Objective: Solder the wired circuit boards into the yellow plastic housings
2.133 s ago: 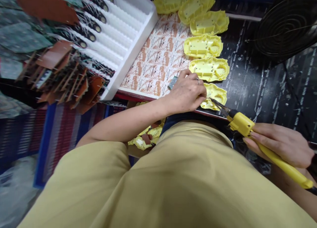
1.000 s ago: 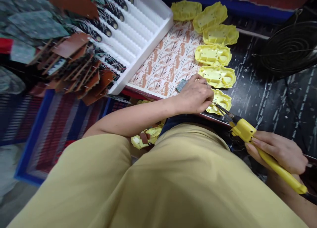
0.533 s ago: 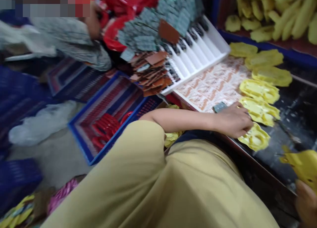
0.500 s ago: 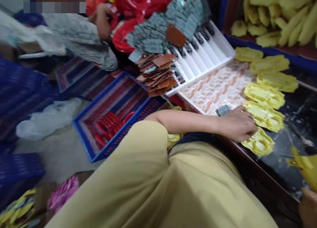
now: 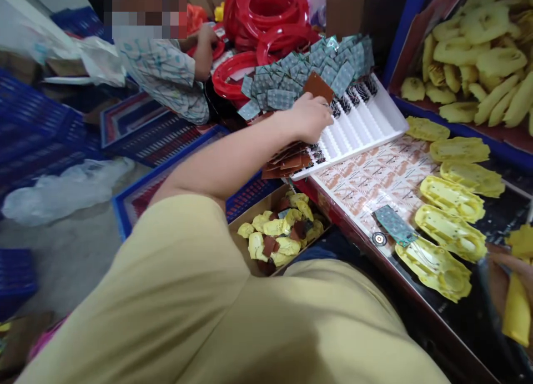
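My left hand reaches out to the white slotted tray. Its fingers curl down onto the brown and green circuit boards standing there, and what they pinch is hidden. On the patterned mat a green circuit board with a small round speaker lies loose beside the nearest yellow shell. More yellow shells lie in a row behind it. At the right edge, blurred, my right hand is closed round a yellow-handled tool.
A person in a patterned sleeve sits at the upper left, with a hand at the red rings. Blue crates and a plastic bag lie on the floor. A cardboard box of yellow parts sits by my knee. A bin of yellow shells stands far right.
My left hand has left the nearest yellow shell and moved up to the tray of boards, leaving the green board and speaker on the mat. The view has swung left.
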Motion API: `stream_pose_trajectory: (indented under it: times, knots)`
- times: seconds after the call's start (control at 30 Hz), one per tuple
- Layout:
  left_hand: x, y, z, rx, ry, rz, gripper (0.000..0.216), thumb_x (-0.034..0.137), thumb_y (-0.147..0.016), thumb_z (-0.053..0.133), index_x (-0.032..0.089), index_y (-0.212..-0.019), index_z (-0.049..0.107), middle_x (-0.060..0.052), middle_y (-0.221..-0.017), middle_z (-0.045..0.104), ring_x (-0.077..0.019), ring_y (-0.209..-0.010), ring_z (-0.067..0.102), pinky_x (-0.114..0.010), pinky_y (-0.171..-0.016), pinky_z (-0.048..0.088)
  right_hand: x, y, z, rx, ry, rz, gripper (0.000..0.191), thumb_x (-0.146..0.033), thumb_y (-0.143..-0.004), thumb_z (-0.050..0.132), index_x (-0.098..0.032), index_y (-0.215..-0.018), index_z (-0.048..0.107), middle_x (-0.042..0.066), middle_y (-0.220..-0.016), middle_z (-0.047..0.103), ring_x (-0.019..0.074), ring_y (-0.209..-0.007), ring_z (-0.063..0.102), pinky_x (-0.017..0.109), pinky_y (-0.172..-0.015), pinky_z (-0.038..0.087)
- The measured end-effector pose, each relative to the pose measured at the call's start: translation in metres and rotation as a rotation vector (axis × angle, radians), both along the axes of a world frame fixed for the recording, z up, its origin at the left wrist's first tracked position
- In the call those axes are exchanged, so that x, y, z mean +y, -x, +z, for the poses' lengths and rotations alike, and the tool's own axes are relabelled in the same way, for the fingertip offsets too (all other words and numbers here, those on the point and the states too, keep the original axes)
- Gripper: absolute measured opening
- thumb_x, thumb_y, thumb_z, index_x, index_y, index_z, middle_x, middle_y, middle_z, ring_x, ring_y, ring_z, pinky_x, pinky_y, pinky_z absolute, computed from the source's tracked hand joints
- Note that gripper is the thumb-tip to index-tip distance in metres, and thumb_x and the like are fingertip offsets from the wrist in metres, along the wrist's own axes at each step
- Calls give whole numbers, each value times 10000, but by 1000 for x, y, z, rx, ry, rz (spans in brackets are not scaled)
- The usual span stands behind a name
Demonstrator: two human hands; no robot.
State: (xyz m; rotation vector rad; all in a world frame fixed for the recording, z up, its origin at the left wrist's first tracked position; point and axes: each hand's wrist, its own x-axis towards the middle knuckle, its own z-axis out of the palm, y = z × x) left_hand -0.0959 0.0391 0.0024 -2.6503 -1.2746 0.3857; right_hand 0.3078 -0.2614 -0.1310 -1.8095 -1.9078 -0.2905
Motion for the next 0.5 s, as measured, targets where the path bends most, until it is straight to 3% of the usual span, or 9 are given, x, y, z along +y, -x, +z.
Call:
stream_pose_trajectory:
  times: [0.1, 0.23, 0.3, 0.4, 0.5]
  knots:
    - [39, 11, -12, -16, 38, 134, 403, 259, -854, 671, 192, -1222, 821, -86, -1329, 784, -351, -1376, 631, -474, -1190, 422, 31, -4, 2, -69, -8, 197, 308, -515, -1085, 518, -296, -1232, 678, 72, -1126, 820, 301, -873, 814, 402, -692, 666]
    - [59, 25, -19, -312, -45, 244, 270, 321, -822, 702, 192, -992, 868, -82, -984, 829, -314, -1113, 725, -444, -1009, 494, 50, -9, -6, -130, -124, 301, 177, -427, -1069, 596, -300, -1166, 672, 43, -1021, 828, 264, -772, 796, 370, -648, 648]
    - [55, 40, -12, -551, 57, 226, 311, 471, -863, 701, 220, -931, 871, -44, -890, 829, -265, -1028, 709, -427, -947, 510, 50, -11, -11, -183, -141, 278, 183, -417, -1069, 602, -295, -1184, 673, 57, -1008, 823, 277, -771, 790, 395, -656, 650]
    - [37, 58, 3, -974, 195, 168, 546, 778, -875, 644, 269, -896, 840, 24, -857, 844, -186, -985, 634, -435, -975, 539, 46, -11, -13, -216, -159, 295, 217, -430, -1089, 560, -279, -1196, 673, 65, -982, 814, 283, -764, 782, 431, -743, 667]
    - [21, 55, 15, -1289, 268, 115, 530, 821, -820, 756, 292, -821, 784, 83, -891, 857, -140, -957, 621, -470, -1017, 561, 42, -8, -10, -225, -166, 344, 216, -417, -1091, 587, -253, -1197, 680, 56, -1008, 818, 253, -763, 779, 385, -737, 656]
